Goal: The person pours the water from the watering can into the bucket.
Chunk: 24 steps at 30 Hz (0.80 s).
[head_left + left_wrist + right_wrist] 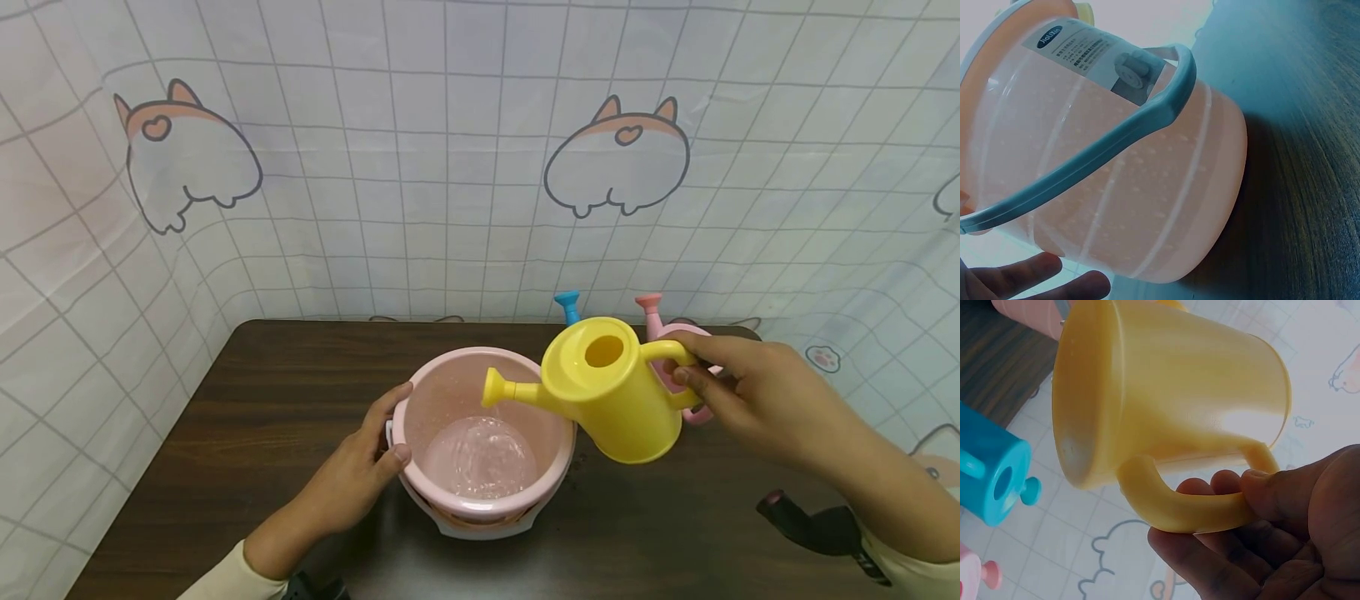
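Note:
A pink bucket (551,467) with water (480,458) in its bottom stands on the dark wooden table. My left hand (348,479) holds its left rim, thumb and index fingertip over the edge; two other fingers (1079,289) stretch beside the wall in the left wrist view. A grey bail handle (1104,147) hangs against the bucket's side. My right hand (757,400) grips the handle of a yellow watering can (630,417), raised and tipped left, its spout over the bucket. Below the spout, the water surface is rippled.
Behind the yellow can are a blue watering can (991,469) and a pink watering can (693,333), partly hidden in the head view. The table (285,392) meets a grid-patterned cloth (465,167) at its back edge. A black device (817,529) is near the right wrist.

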Motion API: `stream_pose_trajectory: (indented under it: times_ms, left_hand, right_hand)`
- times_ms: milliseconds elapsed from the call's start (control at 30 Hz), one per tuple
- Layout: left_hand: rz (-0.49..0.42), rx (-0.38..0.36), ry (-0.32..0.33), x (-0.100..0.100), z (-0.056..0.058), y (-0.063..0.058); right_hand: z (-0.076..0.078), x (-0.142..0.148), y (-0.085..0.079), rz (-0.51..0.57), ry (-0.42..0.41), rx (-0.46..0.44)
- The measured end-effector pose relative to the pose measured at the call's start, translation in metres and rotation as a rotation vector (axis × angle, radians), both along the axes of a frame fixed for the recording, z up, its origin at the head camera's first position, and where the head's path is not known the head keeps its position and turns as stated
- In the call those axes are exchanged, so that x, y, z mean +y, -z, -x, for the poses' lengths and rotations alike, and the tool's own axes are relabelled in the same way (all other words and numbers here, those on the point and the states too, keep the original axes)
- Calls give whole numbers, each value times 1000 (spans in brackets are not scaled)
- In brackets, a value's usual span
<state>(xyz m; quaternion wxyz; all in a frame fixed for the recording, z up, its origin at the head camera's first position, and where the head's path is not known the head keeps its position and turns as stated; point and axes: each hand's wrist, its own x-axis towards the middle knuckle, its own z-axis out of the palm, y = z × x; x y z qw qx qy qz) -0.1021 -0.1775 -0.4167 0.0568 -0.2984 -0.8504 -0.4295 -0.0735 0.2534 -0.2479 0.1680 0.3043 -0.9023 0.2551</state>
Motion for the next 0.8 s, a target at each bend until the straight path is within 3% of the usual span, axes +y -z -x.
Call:
stream_pose_trajectory:
  times_ms: [800]
  left_hand:
    - [-12, -9, 15, 2, -1, -2]
  right_hand:
    - [3, 0, -1, -29, 24, -1]
